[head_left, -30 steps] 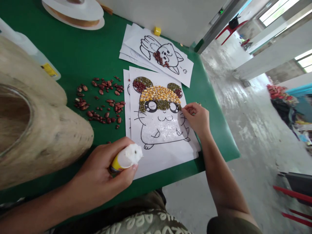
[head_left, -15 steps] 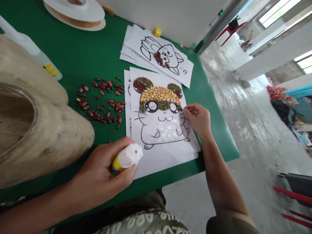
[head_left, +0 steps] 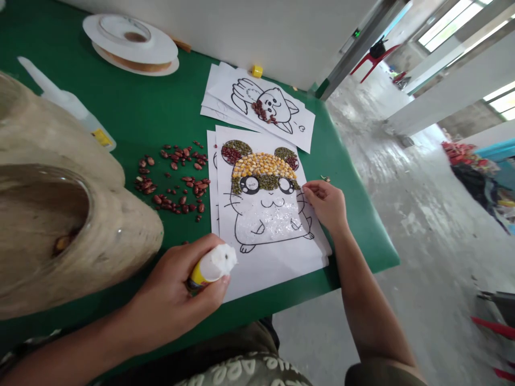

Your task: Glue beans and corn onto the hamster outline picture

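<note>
My left hand [head_left: 181, 300] is wrapped round a glue bottle [head_left: 211, 268] with a yellow label; its white, crusted tip with a small hole points up towards the paper. In front lies a hamster drawing [head_left: 263, 271] on white paper. Yellow corn kernels [head_left: 263, 166] cover its forehead, green mung beans [head_left: 269, 183] fill a band between the eyes, and both ears hold green and red beans. Wet glue [head_left: 277, 217] glistens over the face and belly. At the drawing's right cheek, the fingertips of my right hand [head_left: 326, 202] are pinched together; what they hold, if anything, is hidden.
Speckled red beans [head_left: 183, 201] lie scattered left of the paper. Beyond it are a fox drawing [head_left: 284, 110] partly beaned and a yellow cap [head_left: 257, 71]. A large cloudy plastic jar [head_left: 132, 225], a white bottle [head_left: 76, 107] and a ribbon spool [head_left: 132, 45] occupy the left.
The view has shifted, so the table items sit slightly lower and further right. My left hand still grips the glue bottle, and my right hand stays pinched at the cheek.
</note>
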Demonstrator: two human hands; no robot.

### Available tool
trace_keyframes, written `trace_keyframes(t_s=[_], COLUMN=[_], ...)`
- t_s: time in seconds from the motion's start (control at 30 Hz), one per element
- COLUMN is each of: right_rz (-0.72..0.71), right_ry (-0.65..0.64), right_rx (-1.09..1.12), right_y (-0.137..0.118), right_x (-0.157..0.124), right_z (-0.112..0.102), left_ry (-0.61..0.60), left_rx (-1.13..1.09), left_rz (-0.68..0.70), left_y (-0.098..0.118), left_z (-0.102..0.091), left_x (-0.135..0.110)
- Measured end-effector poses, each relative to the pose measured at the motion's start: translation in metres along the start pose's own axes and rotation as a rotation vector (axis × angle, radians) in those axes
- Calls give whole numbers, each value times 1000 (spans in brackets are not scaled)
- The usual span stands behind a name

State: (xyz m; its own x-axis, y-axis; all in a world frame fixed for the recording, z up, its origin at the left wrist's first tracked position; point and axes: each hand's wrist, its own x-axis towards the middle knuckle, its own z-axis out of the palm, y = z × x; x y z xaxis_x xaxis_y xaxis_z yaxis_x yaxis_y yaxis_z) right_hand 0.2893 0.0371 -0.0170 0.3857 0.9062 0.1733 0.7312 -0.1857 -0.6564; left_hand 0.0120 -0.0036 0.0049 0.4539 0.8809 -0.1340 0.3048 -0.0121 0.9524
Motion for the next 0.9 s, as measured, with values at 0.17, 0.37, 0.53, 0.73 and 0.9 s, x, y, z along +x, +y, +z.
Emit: trace_keyframes(t_s=[0.17, 0.37, 0.53, 0.73, 0.9], right_rz=[-23, -34, -35, -50, -38], right_ry=[-16, -25, -10, -9, -26], right_rx=[-15, -10, -8, -17, 2], right_y=[-3, -4, -4, -3, -3], right_x=[-2, -2, -2, -2, -3], right_z=[-2, -4, -4, -4, -5], left_ry=[6, -36, -52, -29, -47], left_rx=[4, 41, 54, 61, 38], left_rz=[46, 54, 28, 8, 10], left_y=[2, 3, 4, 5, 6], left_z=[0, -4, -5, -4, -3], left_x=[-1, -1, 0, 0, 0])
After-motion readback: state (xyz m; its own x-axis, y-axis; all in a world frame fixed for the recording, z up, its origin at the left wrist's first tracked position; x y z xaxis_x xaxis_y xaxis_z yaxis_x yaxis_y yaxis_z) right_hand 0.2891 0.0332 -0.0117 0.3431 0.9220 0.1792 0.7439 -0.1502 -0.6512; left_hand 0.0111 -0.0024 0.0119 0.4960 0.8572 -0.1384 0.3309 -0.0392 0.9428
